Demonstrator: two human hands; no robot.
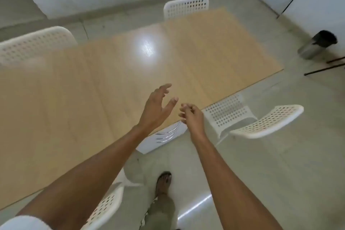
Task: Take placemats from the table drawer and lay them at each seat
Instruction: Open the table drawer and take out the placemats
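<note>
Both the left hand (155, 107), fingers spread, and the right hand (192, 115), loosely curled and holding nothing, hover above the desk (74, 84) edge, likely reaching toward its white drawer front (160, 141).

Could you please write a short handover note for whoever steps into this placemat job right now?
Left hand: open, fingers spread above the light wooden table, holding nothing.
Right hand: fingers loosely curled, empty, just past the table's near edge.
White drawer front with chrome handles: below that edge, under both hands; whether it is open I cannot tell.
Placemats: none visible.
White perforated plastic chairs stand around the table.
Done: nothing laid. Left: fetch the mats and lay one at each seat.
</note>
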